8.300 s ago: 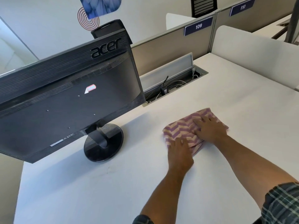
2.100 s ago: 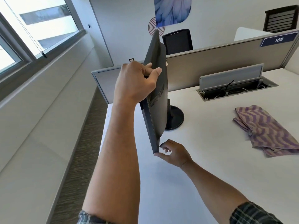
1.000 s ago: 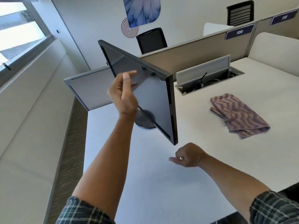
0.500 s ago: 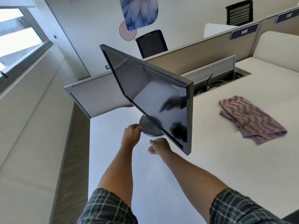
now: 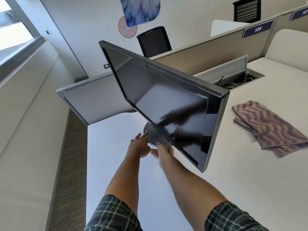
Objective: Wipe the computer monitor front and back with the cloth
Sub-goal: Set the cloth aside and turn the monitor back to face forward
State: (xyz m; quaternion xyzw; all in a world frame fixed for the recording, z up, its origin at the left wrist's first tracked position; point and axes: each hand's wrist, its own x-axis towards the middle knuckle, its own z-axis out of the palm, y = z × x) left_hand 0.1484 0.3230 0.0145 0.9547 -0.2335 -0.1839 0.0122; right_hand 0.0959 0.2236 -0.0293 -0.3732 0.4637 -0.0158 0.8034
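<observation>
The black monitor (image 5: 160, 104) stands on the white desk (image 5: 233, 189), its dark screen turned toward me and reflecting my arms. Under its lower edge sits its round base (image 5: 152, 135). My left hand (image 5: 139, 145) reaches to the base's left rim with straight fingers touching it. My right hand (image 5: 164, 151) is at the base's near rim, thumb on top and fingers curled against the edge. The purple and beige striped cloth (image 5: 270, 129) lies crumpled on the desk to the right of the monitor, with neither hand on it.
An open cable tray (image 5: 240, 80) with a raised lid sits behind the monitor. A beige partition (image 5: 200, 54) labelled 109 runs along the desk's back. A black chair (image 5: 154, 41) stands beyond it. The desk's left edge drops to carpet beside a window ledge.
The monitor has been turned from back-facing to screen-facing. Both hands left its bezel and dropped to the base. The cloth has stayed on the desk.
</observation>
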